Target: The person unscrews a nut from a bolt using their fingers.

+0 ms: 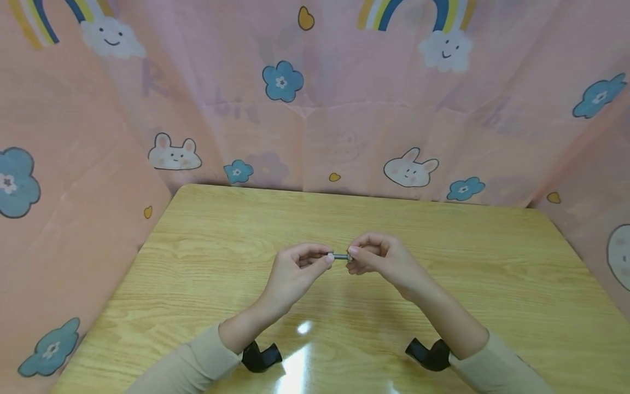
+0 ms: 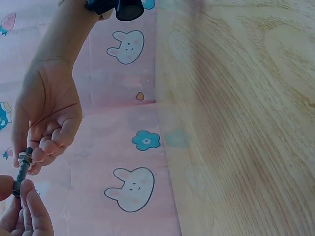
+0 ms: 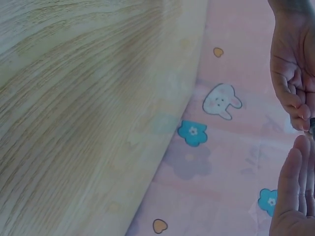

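A metal bolt [image 1: 340, 256] is held level above the table between both hands. The left hand [image 1: 293, 273] pinches its head end with thumb and fingers. At the other end, the right hand [image 1: 389, 262] pinches a nut [image 2: 24, 158] that sits around the thread near the tip. Bare thread shows between the head and the nut in the left wrist view. Only a dark bit of the bolt [image 3: 312, 127] is seen at the edge of the right wrist view.
A wood-grain table [image 1: 221, 219] spreads under the hands. Pink printed cloth [image 1: 339, 126] hangs behind and at both sides. Black camera mounts [image 1: 263, 357] are worn at both wrists, and bright light reflects off the near tabletop.
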{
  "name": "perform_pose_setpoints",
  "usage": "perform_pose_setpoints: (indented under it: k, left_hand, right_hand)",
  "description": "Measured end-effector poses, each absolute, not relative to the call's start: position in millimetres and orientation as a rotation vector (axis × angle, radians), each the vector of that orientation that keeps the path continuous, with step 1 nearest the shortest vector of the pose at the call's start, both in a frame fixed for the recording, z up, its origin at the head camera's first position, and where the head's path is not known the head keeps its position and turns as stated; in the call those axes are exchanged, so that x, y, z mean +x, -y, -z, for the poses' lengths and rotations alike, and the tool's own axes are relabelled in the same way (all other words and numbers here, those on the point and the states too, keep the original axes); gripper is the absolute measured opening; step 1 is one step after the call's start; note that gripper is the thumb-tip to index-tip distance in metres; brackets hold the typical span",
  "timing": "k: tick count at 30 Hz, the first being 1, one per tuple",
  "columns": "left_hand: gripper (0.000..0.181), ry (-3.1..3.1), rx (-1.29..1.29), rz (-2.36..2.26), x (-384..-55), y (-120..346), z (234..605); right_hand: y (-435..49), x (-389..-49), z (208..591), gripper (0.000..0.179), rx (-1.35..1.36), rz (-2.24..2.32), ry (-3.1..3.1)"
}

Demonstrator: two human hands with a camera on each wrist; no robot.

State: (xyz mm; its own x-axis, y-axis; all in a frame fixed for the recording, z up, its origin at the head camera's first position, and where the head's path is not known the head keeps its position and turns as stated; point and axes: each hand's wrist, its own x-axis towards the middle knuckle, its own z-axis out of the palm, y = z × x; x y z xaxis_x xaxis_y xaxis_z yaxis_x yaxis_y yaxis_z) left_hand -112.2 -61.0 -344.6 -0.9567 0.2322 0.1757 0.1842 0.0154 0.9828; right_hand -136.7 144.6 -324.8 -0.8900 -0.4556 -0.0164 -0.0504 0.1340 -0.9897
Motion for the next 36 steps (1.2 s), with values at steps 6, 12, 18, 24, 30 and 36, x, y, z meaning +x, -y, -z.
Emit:
perform_pose_setpoints:
  k: [6,12,18,24,30,36]
  left_hand:
    - [0.020,-2.201,0.457,-2.123,-111.6,61.9,343.3]
    - [0.021,-2.208,0.453,-2.116,-110.2,63.3,343.2]
    - [0.021,-2.216,0.440,-2.111,-110.7,63.0,342.1]
    - [0.021,-2.215,0.450,-2.115,-113.1,62.6,340.6]
    - [0.020,-2.217,0.460,-2.127,-114.8,61.4,338.9]
    - [0.022,-2.214,0.472,-2.148,-114.3,62.8,340.8]
  right_hand:
    - [-146.6,-135.8,324.7,0.022,-0.530,1.831,-2.115]
    - [-142.7,-134.9,323.7,0.024,-0.513,1.788,-2.131]
    - [-142.2,-135.2,322.9,0.020,-0.489,1.807,-2.124]
    - [-145.1,-136.6,320.2,0.028,-0.540,1.804,-2.117]
    - [-144.8,-139.0,319.0,0.023,-0.446,1.805,-2.111]
    - [-144.8,-136.4,319.8,0.025,-0.517,1.839,-2.105]
